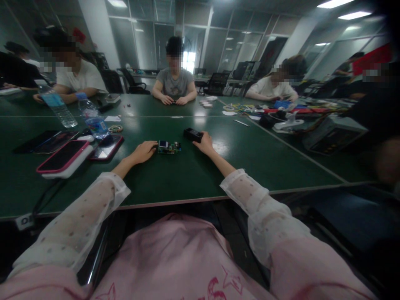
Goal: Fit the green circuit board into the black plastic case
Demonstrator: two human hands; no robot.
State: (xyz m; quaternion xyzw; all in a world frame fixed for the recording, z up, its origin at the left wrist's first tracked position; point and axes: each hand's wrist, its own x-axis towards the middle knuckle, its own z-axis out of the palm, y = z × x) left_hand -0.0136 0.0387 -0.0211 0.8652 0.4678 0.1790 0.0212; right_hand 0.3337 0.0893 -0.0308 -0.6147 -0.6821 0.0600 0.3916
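Bottles stand on the left side of the table [175, 179]. The far bottle [67, 116] is clear with a blue label; the near bottle [96, 125] is clear with a blue cap and a printed label. Both lean leftward in this wide view. The liquid level in either cannot be told. A ring [115, 129] lies flat just beside the near bottle.

Both forearms extend forward over the near edge of the table and converge toward the middle. The left hand [144, 152] is palm down, its fingers side by side and directed right. Its fingertips are at the left end of the board [169, 148]; whether they grip it cannot be told. The right hand [204, 143] is clamped on the right end of the box [191, 134], with the thumb on the near side. Whether the box rests on the table or is raised cannot be told.

The board lies between the two hands, its long axis running left to right. The screen [163, 143] occupies its left end and faces upward. The box is beyond the board and to its right, apart from it. Its long axis slants, with the left end farther from the person and the right end nearer.
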